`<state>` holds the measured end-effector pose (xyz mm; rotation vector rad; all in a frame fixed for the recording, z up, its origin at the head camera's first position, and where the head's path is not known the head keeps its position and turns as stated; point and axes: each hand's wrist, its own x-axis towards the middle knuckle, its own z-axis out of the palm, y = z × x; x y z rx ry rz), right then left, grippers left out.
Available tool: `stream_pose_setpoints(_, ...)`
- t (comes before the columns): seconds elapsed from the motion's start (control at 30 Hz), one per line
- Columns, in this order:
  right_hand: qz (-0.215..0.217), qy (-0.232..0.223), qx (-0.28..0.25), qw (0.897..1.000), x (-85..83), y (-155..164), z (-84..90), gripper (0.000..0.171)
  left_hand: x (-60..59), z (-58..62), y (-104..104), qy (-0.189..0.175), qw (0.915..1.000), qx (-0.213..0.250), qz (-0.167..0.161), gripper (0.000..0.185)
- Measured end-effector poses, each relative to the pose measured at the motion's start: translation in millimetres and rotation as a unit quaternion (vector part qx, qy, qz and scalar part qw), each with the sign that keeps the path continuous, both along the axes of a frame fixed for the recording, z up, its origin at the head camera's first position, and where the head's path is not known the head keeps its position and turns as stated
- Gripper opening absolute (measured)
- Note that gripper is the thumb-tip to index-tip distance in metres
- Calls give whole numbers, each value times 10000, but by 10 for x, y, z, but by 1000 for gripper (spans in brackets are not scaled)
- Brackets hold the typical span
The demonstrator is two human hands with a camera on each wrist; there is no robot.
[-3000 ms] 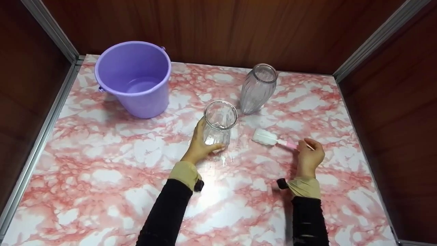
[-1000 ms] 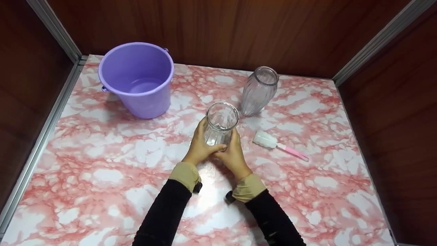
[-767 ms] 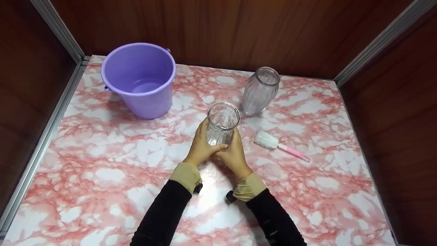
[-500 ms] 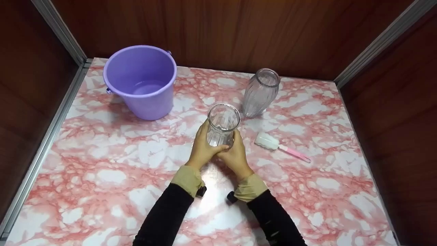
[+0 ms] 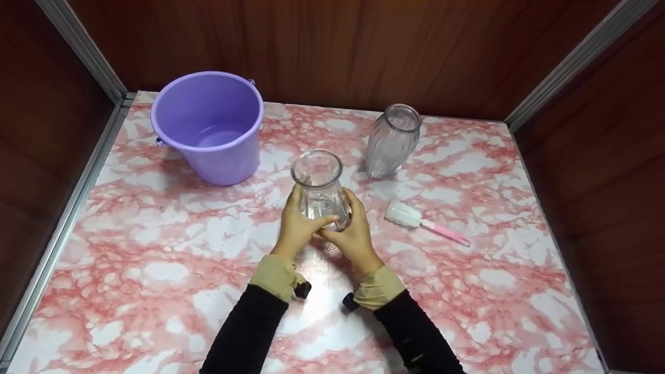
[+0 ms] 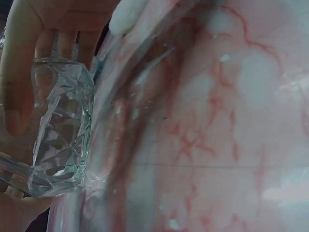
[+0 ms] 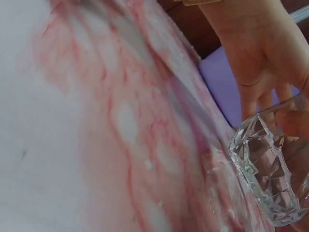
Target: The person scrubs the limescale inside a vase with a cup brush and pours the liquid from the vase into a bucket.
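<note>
A clear glass vase (image 5: 324,201) with a round open rim stands between the two hands at the middle of the head view. My left hand (image 5: 297,227) grips its left side, and my right hand (image 5: 355,237) holds the right side. Both thumbs meet at the near face, low down. Each wrist view shows the thick faceted base, the vase base (image 6: 63,130) in the left one and the same glass base (image 7: 268,164) in the right one, close over the table. To the right lies a sponge bottle brush (image 5: 404,214) with a pink handle.
A second ribbed glass vase (image 5: 392,145) stands upright behind and to the right. The purple bucket (image 5: 226,163) is at the back left. Water drops and a wet patch show on the marbled tabletop (image 5: 130,291). Dark wood panels (image 5: 332,52) enclose the back and sides.
Three seconds ago the right hand held the brush; it has laid it down and taken the vase's right side. Since half a second ago both hands have shifted the vase left.
</note>
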<state>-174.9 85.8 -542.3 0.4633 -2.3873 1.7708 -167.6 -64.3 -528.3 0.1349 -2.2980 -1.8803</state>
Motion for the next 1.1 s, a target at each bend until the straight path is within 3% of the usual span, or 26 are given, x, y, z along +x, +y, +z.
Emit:
stream_pose_setpoints(0.1, 227, -426, -599, 9970, 16, -39, 29, 106, 12, 52, -60, -20, 9999, 114, 55, 115)
stream_pose_setpoints(0.17, 365, -907, -1216, 9877, 30, -62, 30, 109, 19, 83, -84, -13, 9993, 374, 40, 114)
stream_pose_setpoints(0.27, 567, -1638, -2337, 9567, 54, -101, 16, 114, 22, 137, -104, 93, 9949, 1003, -17, 110)
stream_pose_setpoints(0.33, 750, -2003, -3153, 9246, 70, -138, 9, 115, 17, 184, -111, 163, 9893, 1449, -43, 108)
stream_pose_setpoints(0.4, 957, -2179, -3790, 8943, 86, -176, 17, 115, 7, 231, -125, 218, 9849, 1719, -54, 103)
stream_pose_setpoints(0.53, 1238, -2200, -4482, 8575, 106, -230, 71, 113, -11, 317, -177, 261, 9834, 1797, -11, 98)
stream_pose_setpoints(0.8, 1370, -2128, -4917, 8332, 113, -270, 173, 107, -48, 439, -234, 756, 9726, 2198, 77, 127)
stream_pose_setpoints(1.1, 1289, -1999, -4873, 8402, 69, -335, 312, 121, -97, 538, -265, 1019, 9536, 2815, 309, 132)
